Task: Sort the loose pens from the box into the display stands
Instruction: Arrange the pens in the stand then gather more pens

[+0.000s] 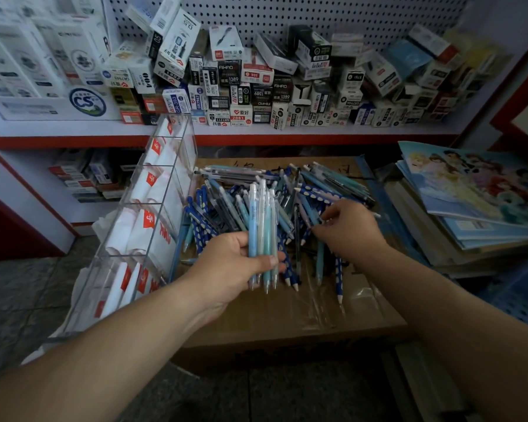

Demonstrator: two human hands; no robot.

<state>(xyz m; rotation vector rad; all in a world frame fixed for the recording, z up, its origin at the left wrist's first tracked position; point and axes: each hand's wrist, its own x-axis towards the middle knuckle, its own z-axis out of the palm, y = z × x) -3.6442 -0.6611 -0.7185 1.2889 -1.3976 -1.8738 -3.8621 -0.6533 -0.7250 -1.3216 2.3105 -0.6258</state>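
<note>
A heap of loose pens (287, 190), mostly blue, teal and dotted dark blue, lies on top of a cardboard box (287, 324). My left hand (235, 266) grips a bundle of several pastel pens (262, 226), held upright with their tips pointing down. My right hand (348, 229) reaches into the heap and its fingertips pinch a blue pen (313, 216) there. A clear acrylic display stand (141, 220) with several compartments leans to the left of the box; white packets with red labels sit in it.
A shelf with a red edge (256, 138) carries many stacked pen boxes in front of a pegboard. A pile of picture books (476, 202) lies to the right of the box. Tiled floor shows at lower left.
</note>
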